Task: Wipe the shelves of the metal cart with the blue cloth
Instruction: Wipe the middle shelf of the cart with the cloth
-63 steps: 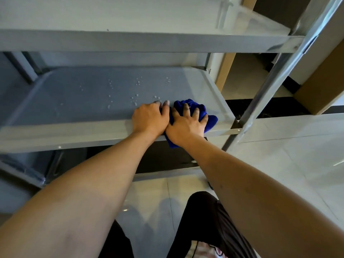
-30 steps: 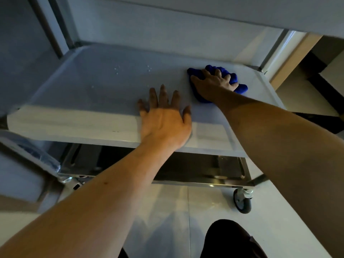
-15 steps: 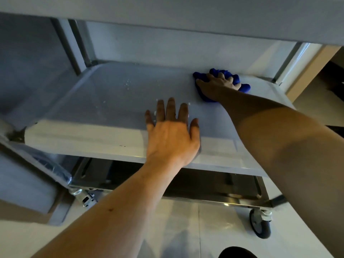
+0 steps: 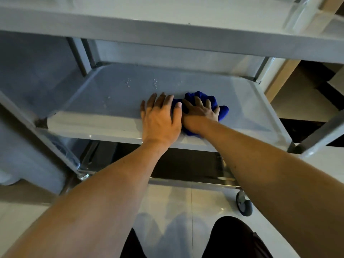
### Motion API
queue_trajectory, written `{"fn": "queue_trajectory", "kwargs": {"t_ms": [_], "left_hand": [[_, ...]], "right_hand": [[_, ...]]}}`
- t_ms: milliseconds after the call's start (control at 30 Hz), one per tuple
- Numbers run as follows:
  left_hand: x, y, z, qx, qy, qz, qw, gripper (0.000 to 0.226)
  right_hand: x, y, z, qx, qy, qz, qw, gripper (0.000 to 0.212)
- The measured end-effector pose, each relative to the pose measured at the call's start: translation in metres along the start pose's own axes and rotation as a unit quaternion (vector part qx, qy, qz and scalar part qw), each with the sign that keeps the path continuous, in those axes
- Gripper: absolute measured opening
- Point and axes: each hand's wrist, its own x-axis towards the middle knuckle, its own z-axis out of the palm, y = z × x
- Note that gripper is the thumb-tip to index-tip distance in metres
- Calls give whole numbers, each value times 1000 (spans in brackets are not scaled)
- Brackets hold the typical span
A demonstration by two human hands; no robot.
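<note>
On middle shelf point(image 4: 115, 107) | our right hand point(image 4: 200, 112) grip flat, fingers spread, pressing blue cloth point(image 4: 206, 101) | left hand point(image 4: 161, 120) flat beside | cloth soft, light, bunches; press from top

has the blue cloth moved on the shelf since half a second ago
Yes: the blue cloth has come from the middle shelf's back edge toward its front lip.

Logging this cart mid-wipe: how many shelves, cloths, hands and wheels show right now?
Shelves: 3, top shelf, middle shelf, bottom shelf
Blue cloth: 1
Hands: 2, left hand, right hand
Wheel: 1
Total: 7
</note>
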Motion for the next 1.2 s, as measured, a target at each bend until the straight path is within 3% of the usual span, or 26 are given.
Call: {"fn": "queue_trajectory", "kwargs": {"t_ms": [133,433,667,1200], "left_hand": [[-5,-8,-13,-34,29,0,999,56],[1,-75,-45,146,-35,-28,988,68],[7,-112,-51,201,-74,-30,976,68],[18,-118,-45,203,-126,-32,971,75]], "right_hand": [[-47,-11,8,5,18,-35,999,65],[-64,-41,18,7,37,-37,999,74],[-40,-52,15,-3,40,-33,999,72],[72,-85,-2,13,30,28,999,72]]}}
